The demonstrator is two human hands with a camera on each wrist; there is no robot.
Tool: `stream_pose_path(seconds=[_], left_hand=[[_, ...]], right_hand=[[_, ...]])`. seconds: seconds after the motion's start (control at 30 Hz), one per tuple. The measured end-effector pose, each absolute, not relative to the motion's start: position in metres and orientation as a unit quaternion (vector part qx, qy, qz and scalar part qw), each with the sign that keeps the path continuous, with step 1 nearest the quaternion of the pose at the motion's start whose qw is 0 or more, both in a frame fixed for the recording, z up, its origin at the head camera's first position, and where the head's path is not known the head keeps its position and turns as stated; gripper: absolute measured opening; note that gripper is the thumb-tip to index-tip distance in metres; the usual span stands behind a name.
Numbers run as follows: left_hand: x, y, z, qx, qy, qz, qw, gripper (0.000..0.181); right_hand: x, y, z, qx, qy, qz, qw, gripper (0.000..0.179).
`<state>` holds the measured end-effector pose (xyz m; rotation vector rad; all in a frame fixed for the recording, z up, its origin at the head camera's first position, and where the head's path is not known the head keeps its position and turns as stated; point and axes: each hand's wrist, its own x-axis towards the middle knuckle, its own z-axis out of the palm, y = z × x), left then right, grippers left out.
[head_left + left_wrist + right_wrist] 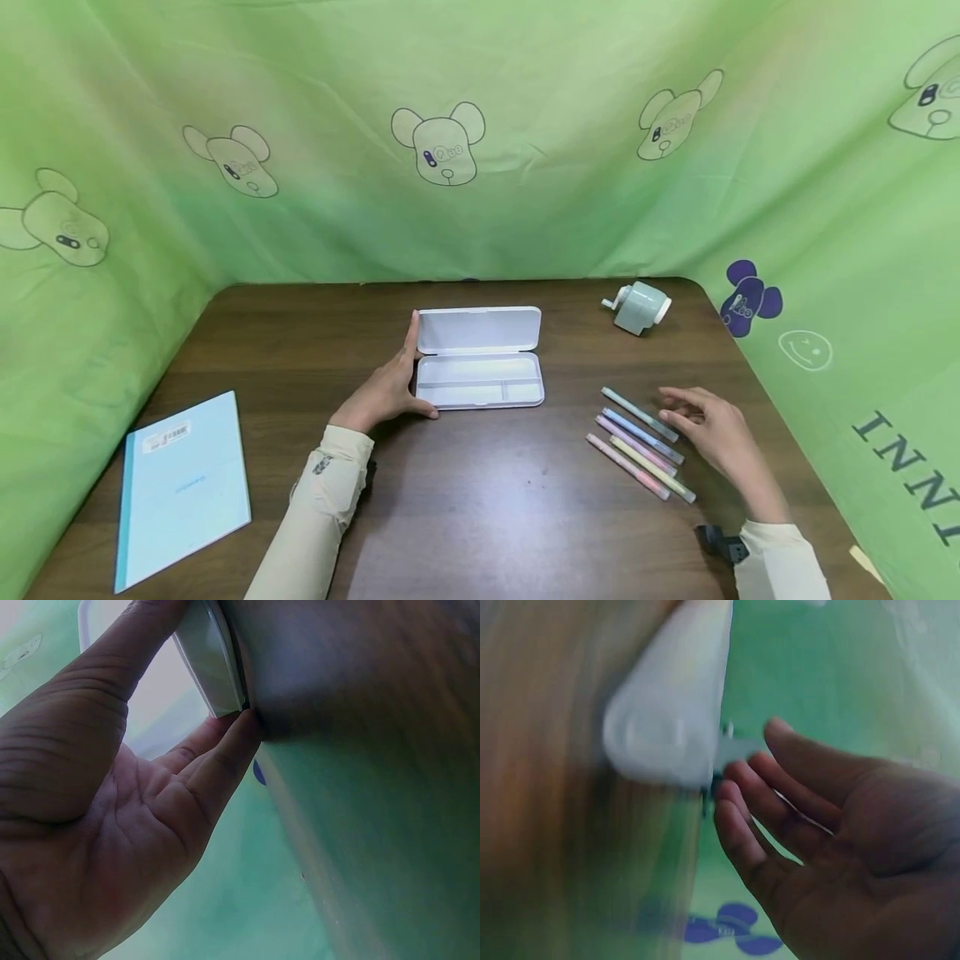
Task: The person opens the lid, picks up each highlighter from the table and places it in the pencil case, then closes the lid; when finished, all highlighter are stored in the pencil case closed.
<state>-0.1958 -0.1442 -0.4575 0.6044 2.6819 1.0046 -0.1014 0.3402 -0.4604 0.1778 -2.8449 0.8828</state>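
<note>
A white pencil case [480,395] lies on the table with its lid [478,330] raised and its compartments bare. My left hand [386,392] grips the left end of the case, thumb at the front corner and fingers reaching toward the back. In the left wrist view, the case's end [214,664] sits between thumb and fingers of the left hand [127,802]. Several pastel markers [637,427] lie side by side on the right. Just beyond their right ends is my right hand [712,425], fingers loosely bent with nothing between them; the right wrist view shows this hand [832,832] too.
A pale green pencil sharpener [641,307] with a crank stands at the back right. At the left lies a light blue notebook [187,487]. Green printed cloth [465,225] hangs behind and along both sides of the brown table [465,500].
</note>
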Motion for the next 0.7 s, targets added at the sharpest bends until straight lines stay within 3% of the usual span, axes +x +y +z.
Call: stream_pose_path(seconds=[0.33, 0.7], left_hand=[[-0.1972, -0.1443, -0.4569, 0.209, 0.911, 0.341, 0.104, 0.163], [-0.1954, -0.1441, -0.4547, 0.202, 0.912, 0.339, 0.112, 0.162]], right_hand=[[-0.0993, 0.3465, -0.4613, 0.038, -0.948, 0.317, -0.007, 0.025], [-0.0984, 0.3454, -0.4639, 0.04, -0.95, 0.31, -0.009, 0.013]])
